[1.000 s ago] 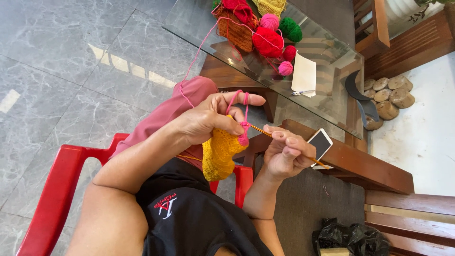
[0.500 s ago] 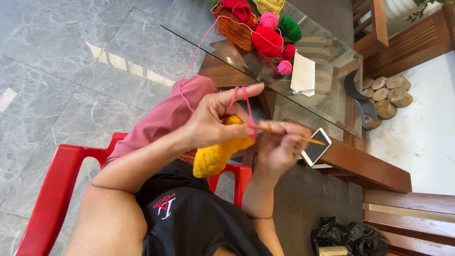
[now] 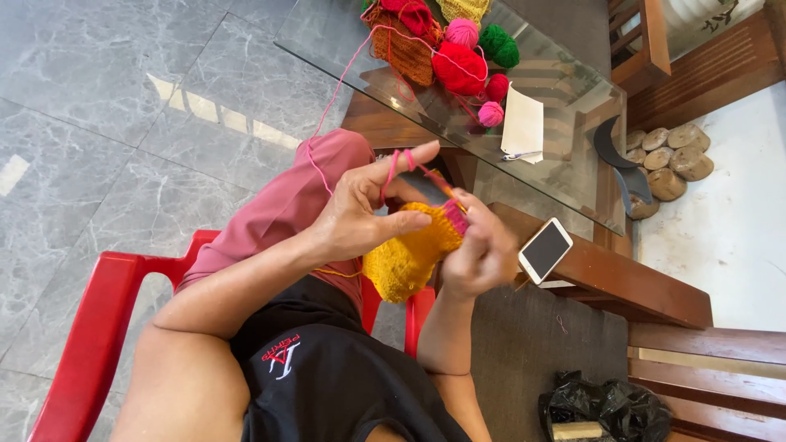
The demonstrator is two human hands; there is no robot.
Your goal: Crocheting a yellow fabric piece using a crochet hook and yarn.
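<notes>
Glass table: yarn balls piled at far end, white paper just beside them. Phone on wooden ledge, nearer than paper.

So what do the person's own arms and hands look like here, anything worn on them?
Both arms are bare down to the left hand and right hand: no gloves, rings, watch or bracelets show. The only sleeve is a short black one with a small red-and-white mark.

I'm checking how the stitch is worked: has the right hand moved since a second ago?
Yes. The right hand has come in toward the left hand and the yellow knitted piece, away from the phone on the wooden bench.
</notes>
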